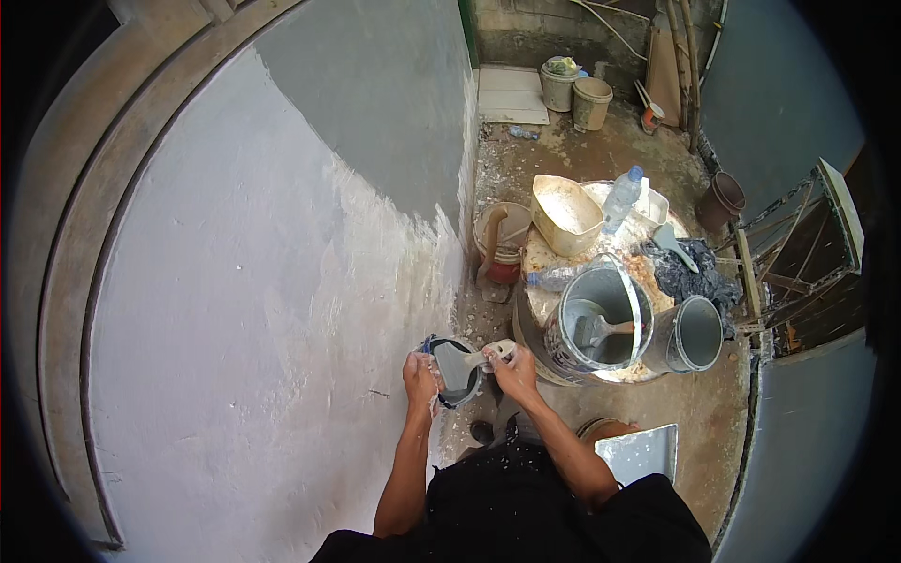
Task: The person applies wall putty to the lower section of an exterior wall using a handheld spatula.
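Close in front of my body, my left hand (pixel 422 380) is closed on the rim of a small round paint bucket (pixel 462 398), on the bucket's left side. Grey paint shows inside it. My right hand (pixel 514 372) grips the pale handle of a wide paintbrush (pixel 453 362). The brush head reaches over the bucket's mouth, its bristles coated grey; whether they touch the rim I cannot tell. White smears mark the fingers of both hands. Along my left stands a wall (pixel 244 310), mostly pale and wet-looking, with a darker grey area (pixel 385 103) above.
To the right, a cluttered drum top (pixel 544 314) bears a large grey bucket (pixel 601 310) with a brush (pixel 593 330), a grey pail (pixel 699 333), a cut container (pixel 567 216) and plastic bottles (pixel 621 199). A paint tray (pixel 648 455) lies near my right elbow. Buckets (pixel 591 105) stand farther back.
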